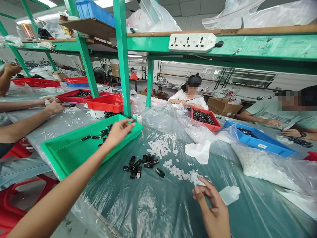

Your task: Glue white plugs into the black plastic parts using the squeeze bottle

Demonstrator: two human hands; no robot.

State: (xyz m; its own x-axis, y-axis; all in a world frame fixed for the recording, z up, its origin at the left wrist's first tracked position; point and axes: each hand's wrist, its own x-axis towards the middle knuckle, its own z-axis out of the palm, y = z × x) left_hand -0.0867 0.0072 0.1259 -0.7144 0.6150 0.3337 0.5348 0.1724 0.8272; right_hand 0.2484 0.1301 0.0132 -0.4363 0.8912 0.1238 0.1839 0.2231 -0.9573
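Note:
My left hand (118,131) reaches out over the far corner of a green tray (69,152), fingers stretched and apart, above a few small black parts (104,133) lying in it. My right hand (210,206) hovers low at the table's near edge, fingers loosely curled, thumb and forefinger close together; whether they pinch anything I cannot make out. Between the hands lies a cluster of small black parts (141,164) on the plastic-covered table (153,205). Scattered small white pieces (173,165) lie just beyond my right hand.
Red trays (106,103) and a blue tray (260,140) hold more black parts. A bag of white pieces (267,165) lies right. Green shelf posts (123,59) rise from the table. People sit opposite and to the left; another person's arms (27,115) rest at left.

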